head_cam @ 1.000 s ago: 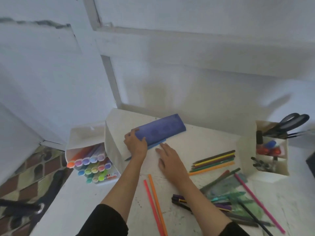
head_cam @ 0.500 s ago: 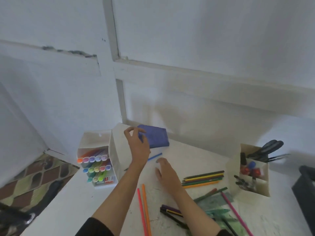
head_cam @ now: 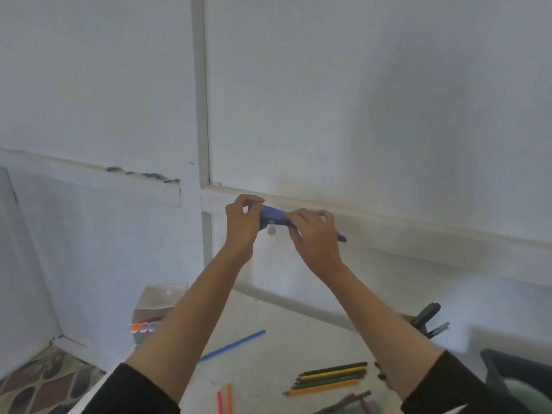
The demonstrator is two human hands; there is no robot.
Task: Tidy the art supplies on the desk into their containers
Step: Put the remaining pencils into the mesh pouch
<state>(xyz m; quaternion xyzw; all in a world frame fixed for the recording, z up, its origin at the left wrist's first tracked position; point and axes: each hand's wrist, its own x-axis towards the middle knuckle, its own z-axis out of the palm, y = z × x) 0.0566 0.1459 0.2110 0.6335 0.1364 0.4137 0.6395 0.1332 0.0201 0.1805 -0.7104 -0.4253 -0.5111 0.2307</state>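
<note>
pouch (head_cam: 273, 215) is held aloft before the wall (head_cam: 358, 115), well above the desk (head_cam: 283, 333), zip pull (head_cam: 271, 230) hanging beneath | its left end is gripped by the left hand (head_cam: 242, 224) | its right part is pinched by the right hand (head_cam: 313, 239) | blue pencil (head_cam: 233, 345), pencil row (head_cam: 328, 379), marker box (head_cam: 155, 309) are seen on the desk below

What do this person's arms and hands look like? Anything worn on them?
The left hand and right hand are bare: no gloves, rings or watch show. The left sleeve and right sleeve are black, ending near the elbows; the right one bears a white mark.
</note>
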